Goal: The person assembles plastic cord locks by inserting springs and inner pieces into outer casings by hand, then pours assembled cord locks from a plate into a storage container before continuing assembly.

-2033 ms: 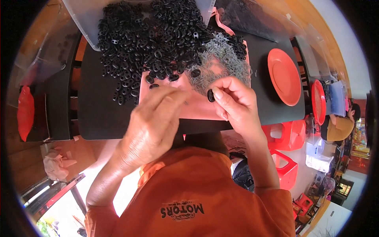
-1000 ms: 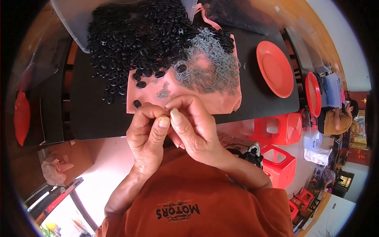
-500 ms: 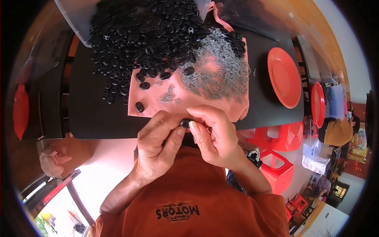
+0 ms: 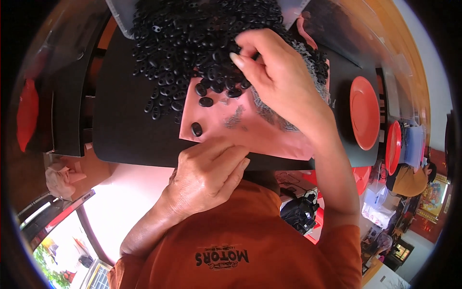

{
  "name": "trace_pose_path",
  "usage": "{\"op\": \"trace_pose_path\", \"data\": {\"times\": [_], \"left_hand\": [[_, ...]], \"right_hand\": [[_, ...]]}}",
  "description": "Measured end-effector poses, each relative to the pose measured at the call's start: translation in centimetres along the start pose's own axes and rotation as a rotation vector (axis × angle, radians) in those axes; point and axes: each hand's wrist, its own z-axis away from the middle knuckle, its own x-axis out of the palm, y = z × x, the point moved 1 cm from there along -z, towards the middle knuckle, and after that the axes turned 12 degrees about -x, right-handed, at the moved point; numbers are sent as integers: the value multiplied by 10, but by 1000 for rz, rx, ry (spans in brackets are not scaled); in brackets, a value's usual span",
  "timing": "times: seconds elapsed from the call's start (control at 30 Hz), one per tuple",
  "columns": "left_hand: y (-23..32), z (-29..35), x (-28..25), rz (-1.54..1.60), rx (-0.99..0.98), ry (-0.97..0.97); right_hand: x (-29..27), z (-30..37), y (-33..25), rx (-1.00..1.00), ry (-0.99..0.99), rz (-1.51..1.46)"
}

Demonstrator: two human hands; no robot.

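Observation:
My right hand (image 4: 286, 79) reaches over the heap of small black oval pieces (image 4: 168, 53), some with holes. Its thumb and forefinger are curved and apart, and black pieces show in the gap. My left hand (image 4: 209, 173) is closed at the near table edge, thumb pressed to its fingers; whatever it may hold is hidden. Near it, a single black oval piece (image 4: 196, 129) lies on the pink sheet (image 4: 269, 142). Short grey metal pins (image 4: 262, 111) are spread on the sheet, partly covered by my right forearm. A smaller cluster of pins (image 4: 234, 118) lies left of them.
A red-orange plate (image 4: 364, 113) rests on the right of the dark table (image 4: 125, 130). Behind the heap is a clear plastic bin (image 4: 121, 19). Red stools (image 4: 362, 178) stand beyond the right table edge, and a person (image 4: 411, 180) is farther off at right.
My right hand has left the black oval piece both hands were at and moved forward to the heap. My left hand stays near the table edge. The view has shifted slightly.

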Motion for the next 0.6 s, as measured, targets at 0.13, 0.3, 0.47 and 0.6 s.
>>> {"op": "trace_pose_path", "data": {"times": [0.13,0.3,0.47,0.6], "left_hand": [[-7,1,-1,59,-19,-13],[-11,0,-4,162,-43,-41],[-13,2,-6,218,-47,-49],[-15,2,-8,254,-70,-76]], "right_hand": [[1,17,-10,-70,-141,11],[3,19,-9,-13,-327,157],[0,12,-10,-6,-305,195],[7,5,-12,2,-443,314]]}}
